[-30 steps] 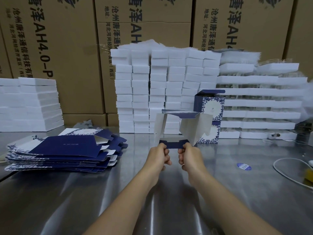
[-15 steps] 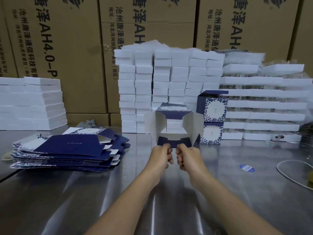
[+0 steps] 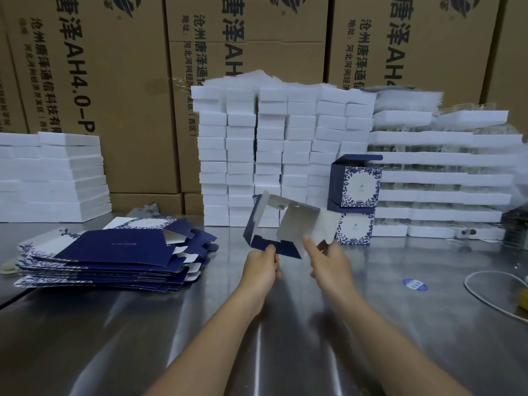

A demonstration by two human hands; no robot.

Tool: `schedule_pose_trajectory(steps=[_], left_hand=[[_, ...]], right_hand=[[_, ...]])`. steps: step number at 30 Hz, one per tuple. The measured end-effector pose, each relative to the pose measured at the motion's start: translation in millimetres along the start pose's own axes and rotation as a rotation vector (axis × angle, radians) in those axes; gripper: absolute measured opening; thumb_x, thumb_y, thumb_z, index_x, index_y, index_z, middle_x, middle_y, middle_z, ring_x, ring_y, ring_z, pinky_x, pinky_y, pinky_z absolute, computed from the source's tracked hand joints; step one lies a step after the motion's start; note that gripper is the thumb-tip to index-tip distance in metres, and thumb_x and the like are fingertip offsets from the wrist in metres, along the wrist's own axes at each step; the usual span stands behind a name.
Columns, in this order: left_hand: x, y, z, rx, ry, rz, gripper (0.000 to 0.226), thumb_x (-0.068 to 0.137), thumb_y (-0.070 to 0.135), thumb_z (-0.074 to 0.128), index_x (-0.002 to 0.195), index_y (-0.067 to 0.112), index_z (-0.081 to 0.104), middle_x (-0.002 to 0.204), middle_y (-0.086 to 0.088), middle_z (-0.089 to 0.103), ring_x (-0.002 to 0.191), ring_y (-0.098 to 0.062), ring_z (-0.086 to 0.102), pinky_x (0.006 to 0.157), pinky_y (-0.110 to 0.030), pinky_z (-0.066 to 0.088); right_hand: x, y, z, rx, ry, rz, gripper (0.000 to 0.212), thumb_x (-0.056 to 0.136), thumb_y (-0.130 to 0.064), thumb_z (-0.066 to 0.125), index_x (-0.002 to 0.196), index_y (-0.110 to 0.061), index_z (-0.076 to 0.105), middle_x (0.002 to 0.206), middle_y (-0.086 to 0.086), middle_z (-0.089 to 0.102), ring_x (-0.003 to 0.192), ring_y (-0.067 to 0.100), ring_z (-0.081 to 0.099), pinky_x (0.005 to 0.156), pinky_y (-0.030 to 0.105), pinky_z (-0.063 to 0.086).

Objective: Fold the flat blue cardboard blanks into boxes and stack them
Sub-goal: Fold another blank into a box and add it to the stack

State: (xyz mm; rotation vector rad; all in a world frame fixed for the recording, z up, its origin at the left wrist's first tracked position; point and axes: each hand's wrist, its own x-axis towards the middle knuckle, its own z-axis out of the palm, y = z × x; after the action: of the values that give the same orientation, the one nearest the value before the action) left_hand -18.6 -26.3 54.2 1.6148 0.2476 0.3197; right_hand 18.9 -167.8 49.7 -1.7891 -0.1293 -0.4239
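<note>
So far two boxes (image 3: 355, 185) are stacked on the counter (image 3: 285, 344), a pile of blanks (image 3: 114, 250) is left unfolded, and a half-formed box (image 3: 297, 224) is pinched in mid-air by the left hand (image 3: 261, 267), the right hand's (image 3: 331, 270) fingers (image 3: 310, 247) spread beside it.

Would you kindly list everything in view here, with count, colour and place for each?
half-folded box: one, navy outside, silvery inside, held above the table centre
flat blanks: one pile, count unclear, navy with white floral panels, table left
finished boxes: two, blue-and-white floral, stacked right of centre, top flap open
white foam blocks: many, white, stacked at left, centre and right behind
brown cartons: several, brown with black print, along the back
sticker: one, blue and white, table right
cable: one, white, looped at right edge
table: one, shiny metal, underneath all
left hand: pinches the box's navy bottom flap
right hand: index finger straight, at the box's near edge
</note>
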Motion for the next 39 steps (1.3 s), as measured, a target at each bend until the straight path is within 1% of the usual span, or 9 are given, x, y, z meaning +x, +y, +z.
schedule_pose_trajectory(steps=[6, 11, 14, 17, 21, 26, 31, 34, 39], left_hand=[[10, -16, -3, 0.41, 0.078, 0.198, 0.044, 0.111, 0.039, 0.037, 0.085, 0.01, 0.058, 0.089, -0.012, 0.068, 0.088, -0.034, 0.065, 0.08, -0.041, 0.051], [10, -19, -3, 0.62, 0.097, 0.287, 0.044, 0.11, 0.046, 0.034, 0.084, 0.019, 0.059, 0.091, -0.003, 0.068, 0.085, -0.027, 0.062, 0.076, -0.039, 0.048], [10, -21, -1, 0.59, 0.064, 0.308, 0.047, 0.11, 0.046, 0.035, 0.076, 0.021, 0.055, 0.085, -0.005, 0.069, 0.08, -0.026, 0.065, 0.076, -0.04, 0.051], [11, -19, -1, 0.481, 0.064, 0.308, 0.047, 0.11, 0.041, 0.037, 0.075, 0.018, 0.057, 0.082, -0.007, 0.07, 0.08, -0.027, 0.068, 0.081, -0.044, 0.056], [8, -14, -2, 0.38, 0.059, 0.338, 0.043, 0.104, 0.038, 0.039, 0.067, 0.02, 0.053, 0.066, 0.001, 0.062, 0.066, -0.023, 0.062, 0.07, -0.044, 0.055], [2, -11, -2, 0.369, 0.049, 0.435, 0.043, 0.092, 0.053, 0.035, 0.061, 0.024, 0.045, 0.053, 0.008, 0.054, 0.056, -0.016, 0.052, 0.058, -0.037, 0.043], [-1, -8, -2, 0.437, 0.121, 0.599, 0.048, 0.096, 0.07, 0.036, 0.076, 0.028, 0.049, 0.065, 0.008, 0.057, 0.062, -0.015, 0.052, 0.057, -0.037, 0.039], [-4, -6, 5, 0.366, 0.024, 0.444, 0.046, 0.093, 0.068, 0.052, 0.075, 0.026, 0.051, 0.063, 0.007, 0.057, 0.062, -0.015, 0.058, 0.061, -0.035, 0.044], [-12, -3, 17, 0.094, -0.21, 0.22, 0.036, 0.106, 0.033, 0.054, 0.075, 0.016, 0.061, 0.054, 0.011, 0.053, 0.053, -0.009, 0.056, 0.059, -0.028, 0.04]], right_hand=[[5, -8, -20, -0.053, 0.202, -0.002, 0.068, 0.086, -0.085, 0.047, 0.072, -0.019, 0.038, 0.062, -0.007, 0.049, 0.064, 0.02, 0.048, 0.062, 0.041, 0.038], [10, -6, -26, 0.08, 0.171, -0.023, 0.063, 0.099, -0.066, 0.052, 0.069, -0.012, 0.041, 0.054, -0.011, 0.043, 0.062, 0.018, 0.041, 0.06, 0.037, 0.035], [11, -3, -25, 0.167, 0.083, -0.098, 0.058, 0.102, -0.057, 0.055, 0.085, -0.001, 0.058, 0.07, 0.004, 0.058, 0.067, 0.014, 0.048, 0.065, 0.033, 0.041], [14, -2, -23, 0.189, 0.0, -0.137, 0.033, 0.1, -0.043, 0.067, 0.087, -0.012, 0.067, 0.073, -0.01, 0.063, 0.076, 0.014, 0.057, 0.073, 0.037, 0.048], [17, 1, -20, 0.254, -0.001, 0.005, 0.034, 0.092, -0.04, 0.079, 0.085, -0.016, 0.056, 0.085, 0.0, 0.068, 0.077, 0.015, 0.069, 0.059, 0.032, 0.052], [15, 2, -29, 0.21, -0.227, 0.271, 0.039, 0.088, -0.059, 0.076, 0.084, -0.022, 0.064, 0.056, -0.001, 0.057, 0.049, 0.013, 0.06, 0.054, 0.025, 0.037], [9, -1, -23, 0.237, -0.225, 0.245, 0.031, 0.103, -0.032, 0.061, 0.079, -0.013, 0.055, 0.048, 0.002, 0.047, 0.041, 0.015, 0.046, 0.044, 0.022, 0.03], [9, -8, -21, 0.343, -0.136, 0.238, 0.03, 0.104, -0.028, 0.058, 0.078, -0.015, 0.057, 0.049, 0.001, 0.041, 0.041, 0.013, 0.043, 0.047, 0.024, 0.032], [5, -12, -19, 0.368, -0.124, 0.238, 0.035, 0.103, -0.033, 0.058, 0.072, -0.017, 0.054, 0.049, -0.001, 0.041, 0.042, 0.011, 0.043, 0.044, 0.022, 0.034]])
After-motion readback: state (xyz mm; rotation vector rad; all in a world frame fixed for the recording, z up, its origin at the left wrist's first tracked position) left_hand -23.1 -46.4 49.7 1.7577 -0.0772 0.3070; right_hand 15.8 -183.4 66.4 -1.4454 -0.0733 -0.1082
